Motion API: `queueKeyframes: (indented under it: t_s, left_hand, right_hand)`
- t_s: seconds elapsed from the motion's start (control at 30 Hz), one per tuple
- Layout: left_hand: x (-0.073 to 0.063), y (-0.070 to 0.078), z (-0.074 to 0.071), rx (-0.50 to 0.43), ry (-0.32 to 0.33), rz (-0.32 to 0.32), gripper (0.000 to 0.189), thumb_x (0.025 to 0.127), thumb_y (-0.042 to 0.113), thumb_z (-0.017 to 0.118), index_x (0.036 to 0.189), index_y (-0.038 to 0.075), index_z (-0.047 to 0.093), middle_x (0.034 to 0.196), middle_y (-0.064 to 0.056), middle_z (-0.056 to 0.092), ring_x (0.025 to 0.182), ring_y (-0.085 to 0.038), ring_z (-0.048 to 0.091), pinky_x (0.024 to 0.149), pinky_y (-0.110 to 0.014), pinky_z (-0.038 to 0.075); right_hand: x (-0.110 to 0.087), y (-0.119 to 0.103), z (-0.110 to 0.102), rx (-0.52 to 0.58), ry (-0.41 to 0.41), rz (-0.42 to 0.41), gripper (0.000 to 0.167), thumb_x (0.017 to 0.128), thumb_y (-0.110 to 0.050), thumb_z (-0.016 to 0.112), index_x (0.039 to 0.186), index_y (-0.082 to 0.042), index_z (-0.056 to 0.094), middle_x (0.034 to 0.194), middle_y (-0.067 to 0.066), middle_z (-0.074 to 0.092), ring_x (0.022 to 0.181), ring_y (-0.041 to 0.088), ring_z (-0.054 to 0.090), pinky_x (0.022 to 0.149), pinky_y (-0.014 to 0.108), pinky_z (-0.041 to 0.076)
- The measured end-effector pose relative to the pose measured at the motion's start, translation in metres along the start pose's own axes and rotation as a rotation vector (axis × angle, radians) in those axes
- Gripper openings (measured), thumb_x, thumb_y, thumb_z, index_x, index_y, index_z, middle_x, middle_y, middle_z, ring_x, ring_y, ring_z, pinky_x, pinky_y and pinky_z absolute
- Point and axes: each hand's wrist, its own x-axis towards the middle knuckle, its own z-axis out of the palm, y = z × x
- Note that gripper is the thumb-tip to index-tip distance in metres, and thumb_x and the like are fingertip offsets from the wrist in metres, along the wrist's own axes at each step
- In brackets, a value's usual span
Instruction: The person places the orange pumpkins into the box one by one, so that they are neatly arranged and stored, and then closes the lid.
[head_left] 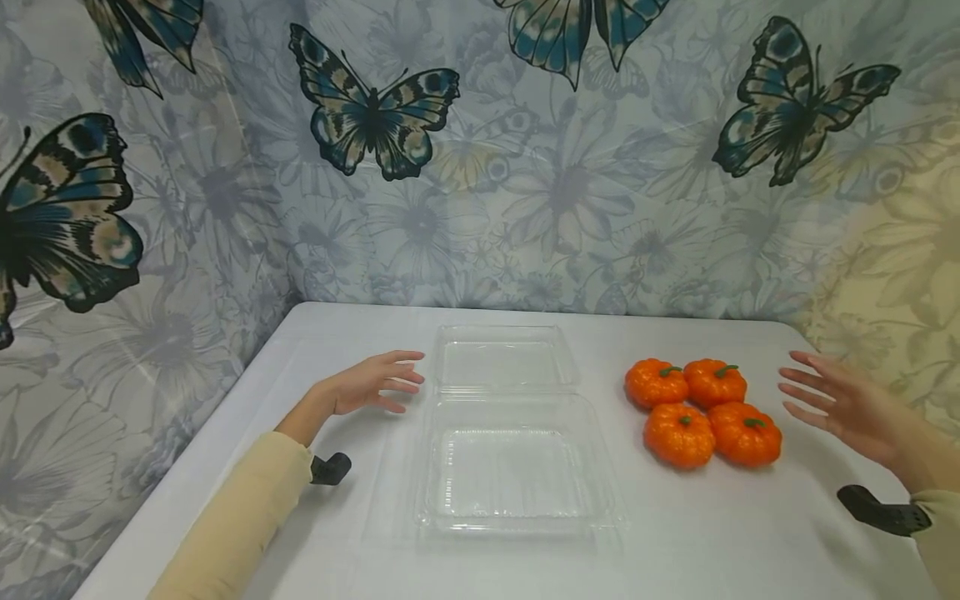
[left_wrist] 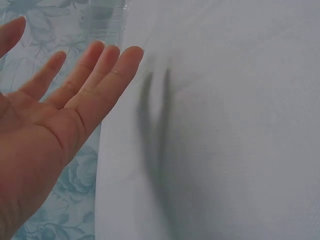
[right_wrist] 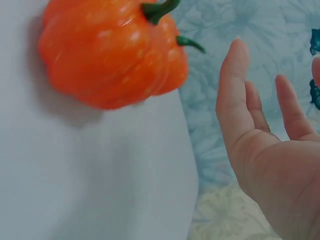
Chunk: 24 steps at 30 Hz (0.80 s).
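Observation:
In the head view, a clear plastic clamshell container (head_left: 517,521) lies unfolded on the white table, its lid (head_left: 506,367) toward the wall. Right of it sit several small orange pumpkins with green stems: a back left one (head_left: 654,385), a back right one (head_left: 712,383), a front left one (head_left: 678,437) and a front right one (head_left: 746,435). My left hand (head_left: 375,383) hovers left of the container with fingers spread, holding nothing. Beyond the pumpkins, my right hand (head_left: 847,408) is held in the air, fingers extended and apart from them. A pumpkin (right_wrist: 105,55) shows large in the right wrist view.
The white table (head_left: 337,533) meets a wall (head_left: 480,233) papered with flowers and butterflies. Dark wrist-worn devices sit at the left wrist (head_left: 330,468) and the right wrist (head_left: 885,510). Shadows of the hand fall on the cloth in the left wrist view.

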Motion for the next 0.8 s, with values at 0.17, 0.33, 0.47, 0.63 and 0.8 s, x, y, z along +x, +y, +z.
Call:
queueKeyframes:
  t_s: [0.17, 0.33, 0.47, 0.63, 0.8]
  left_hand:
    - [0.0, -0.009, 0.008, -0.002, -0.012, 0.002, 0.058, 0.099, 0.025, 0.052, 0.15, 0.013, 0.027, 0.135, -0.018, 0.047, 0.124, -0.031, 0.046, 0.089, -0.046, 0.048]
    - [0.0, -0.011, 0.017, 0.034, -0.072, 0.038, 0.06, 0.099, 0.026, 0.052, 0.151, 0.013, 0.024, 0.133, -0.017, 0.048, 0.124, -0.032, 0.045, 0.09, -0.046, 0.047]
    - [0.001, -0.012, 0.023, 0.047, -0.111, 0.06, 0.06, 0.1, 0.022, 0.051, 0.151, 0.012, 0.023, 0.134, -0.017, 0.047, 0.126, -0.034, 0.042, 0.092, -0.047, 0.045]
    - [0.005, -0.014, 0.031, 0.038, -0.128, 0.078, 0.059, 0.099, 0.023, 0.052, 0.151, 0.011, 0.027, 0.137, -0.015, 0.047, 0.128, -0.033, 0.04, 0.095, -0.046, 0.043]
    - [0.009, -0.017, 0.04, 0.003, -0.156, 0.099, 0.057, 0.1, 0.023, 0.049, 0.151, 0.009, 0.026, 0.14, -0.016, 0.045, 0.128, -0.032, 0.041, 0.095, -0.047, 0.043]
  right_hand:
    - [-0.01, 0.007, -0.012, -0.055, -0.056, 0.067, 0.053, 0.106, -0.017, 0.014, 0.125, -0.02, 0.063, 0.12, 0.0, 0.062, 0.109, 0.02, 0.06, 0.09, 0.039, 0.048]
    - [-0.014, 0.014, -0.017, -0.317, 0.106, 0.116, 0.046, 0.106, -0.019, 0.022, 0.117, -0.032, 0.065, 0.114, -0.014, 0.062, 0.101, 0.009, 0.061, 0.082, 0.035, 0.052]
    - [-0.01, 0.02, -0.016, -0.534, 0.244, 0.222, 0.036, 0.106, -0.023, 0.032, 0.109, -0.043, 0.062, 0.107, -0.022, 0.057, 0.095, 0.004, 0.059, 0.079, 0.034, 0.052]
    - [-0.006, 0.026, -0.014, -0.626, 0.252, 0.323, 0.033, 0.105, -0.023, 0.036, 0.106, -0.047, 0.059, 0.107, -0.024, 0.052, 0.094, 0.002, 0.058, 0.082, 0.038, 0.051]
    - [-0.006, 0.03, -0.014, -0.582, 0.154, 0.348, 0.038, 0.105, -0.018, 0.035, 0.109, -0.045, 0.06, 0.108, -0.027, 0.052, 0.097, 0.004, 0.057, 0.084, 0.039, 0.05]
